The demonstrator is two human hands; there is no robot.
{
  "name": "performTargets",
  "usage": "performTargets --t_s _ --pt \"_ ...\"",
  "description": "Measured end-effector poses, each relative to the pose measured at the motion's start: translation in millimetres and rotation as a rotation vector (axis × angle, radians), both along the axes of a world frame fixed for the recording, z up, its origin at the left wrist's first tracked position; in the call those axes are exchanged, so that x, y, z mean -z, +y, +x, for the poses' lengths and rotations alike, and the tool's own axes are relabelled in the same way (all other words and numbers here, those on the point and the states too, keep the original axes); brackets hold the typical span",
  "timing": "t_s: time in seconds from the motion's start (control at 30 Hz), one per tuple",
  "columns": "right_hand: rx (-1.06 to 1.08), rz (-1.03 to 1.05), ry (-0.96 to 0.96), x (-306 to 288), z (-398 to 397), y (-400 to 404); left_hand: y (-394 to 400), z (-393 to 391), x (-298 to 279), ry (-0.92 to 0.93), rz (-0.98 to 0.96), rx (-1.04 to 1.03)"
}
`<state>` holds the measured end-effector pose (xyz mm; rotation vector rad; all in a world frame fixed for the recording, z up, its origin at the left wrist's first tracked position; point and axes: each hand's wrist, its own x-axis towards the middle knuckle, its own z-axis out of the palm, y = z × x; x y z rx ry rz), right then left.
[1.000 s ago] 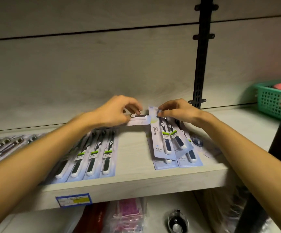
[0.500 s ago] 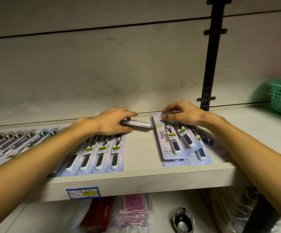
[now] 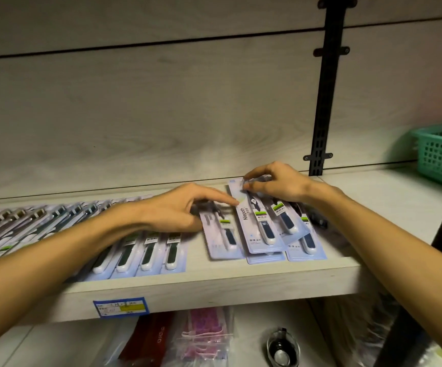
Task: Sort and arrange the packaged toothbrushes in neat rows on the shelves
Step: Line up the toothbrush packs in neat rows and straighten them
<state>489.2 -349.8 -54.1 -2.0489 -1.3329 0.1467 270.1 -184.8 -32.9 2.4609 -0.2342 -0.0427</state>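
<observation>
Head view: your left hand [image 3: 177, 207] has laid down the pack [image 3: 221, 234] it was carrying half a second ago. That pack now lies flat on the shelf [image 3: 214, 287], in the gap between the neat row [image 3: 140, 250] toward the left end and the loose pile [image 3: 275, 229] nearer the right end, its right edge tucked under the pile's top pack. The left fingers are stretched out straight and rest on the pack's far end, pressing rather than gripping. Your right hand [image 3: 278, 185] has stayed at the back edge of the shelf, its fingertips pinching the top end of the uppermost pack in the pile.

For the task, this looks like one more pack added toward the row, though it still sits skewed and well apart from the last neat pack, so it probably needs sliding left and squaring up. The pile itself remains fanned and unsorted.

Your left forearm hides much of the row's far ends. The packs at the far left blur together. How many packs the pile holds is unclear, and a dark item [image 3: 318, 221] behind it is too small to identify.
</observation>
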Motion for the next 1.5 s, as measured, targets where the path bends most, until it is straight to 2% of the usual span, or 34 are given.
performTargets --t_s 0.07,0.1,0.13,0.2,0.27,0.33,0.47,0.67,0.8,0.9,1.03,1.3,1.4,1.5 --pt "0.014 -0.008 0.02 -0.2 0.3 -0.1 0.4 -0.9 -2.4 0.044 -0.165 -0.026" --pt "0.024 -0.022 0.024 -0.5 0.3 -0.2 2.5 1.5 -3.3 0.01 -0.171 -0.071" --pt "0.032 -0.039 0.026 -0.9 -0.3 -0.8 5.9 5.3 -4.0 -0.044 -0.112 -0.135" --pt "0.032 -0.065 0.018 -1.8 -3.4 -2.2 14.2 14.6 -3.4 -0.115 0.155 -0.293" --pt "0.009 -0.063 0.028 -3.0 -5.9 -3.9 20.9 24.2 1.0 -0.029 0.375 -0.403" --pt "-0.016 -0.038 0.091 -5.1 -7.1 -5.4 25.8 32.1 9.0 0.031 0.432 -0.44" --pt "0.045 -0.081 0.035 -11.4 -1.4 -9.9 28.7 42.0 13.6 -0.065 0.513 -0.487" --pt "0.108 -0.137 0.047 -13.4 3.1 -14.8 29.3 57.1 14.8 -0.036 0.523 -0.492" --pt "0.129 -0.174 0.026 -15.5 7.3 -20.1 34.6 65.2 10.6 -0.094 0.252 -0.489" --pt "0.14 -0.205 -0.03 -14.7 8.9 -22.0 25.3 69.1 6.4 -0.143 0.172 -0.443" --pt "0.145 -0.204 -0.079 -9.4 4.3 -16.2 3.3 80.0 8.5 -0.164 0.238 -0.408" --pt "0.243 -0.18 -0.088 -5.1 0.1 -13.2 0.7 86.4 -5.7 -0.089 0.419 -0.556" --pt "0.256 -0.172 -0.078 -4.5 0.0 -11.7 -0.7 89.9 -3.7 0.011 0.471 -0.509" --pt "0.306 -0.157 -0.109 -2.0 -2.7 -7.1 -8.9 96.1 -2.0 0.02 0.458 -0.457"
